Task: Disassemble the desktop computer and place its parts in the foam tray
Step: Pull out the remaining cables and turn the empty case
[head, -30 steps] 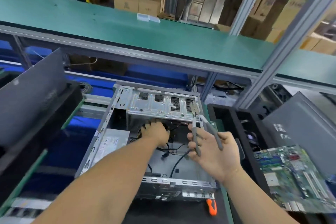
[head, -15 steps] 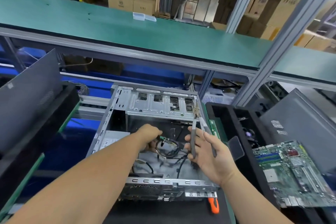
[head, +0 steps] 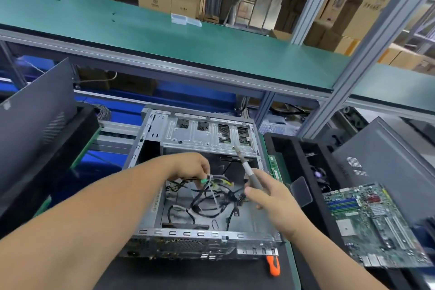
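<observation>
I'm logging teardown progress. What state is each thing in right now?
Computer case: open, lying flat, motherboard out.
Cables: loose bundle inside case, gripped by left hand.
Pliers: held in right hand, tips up.
Motherboard: removed, resting on foam tray.
Orange-handled tool: lying unused.

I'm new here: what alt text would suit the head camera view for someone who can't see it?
A person's left hand pinches a bundle of cables inside an open computer case, while the right hand holds pliers above them. A motherboard lies on a black foam tray to the right.
</observation>
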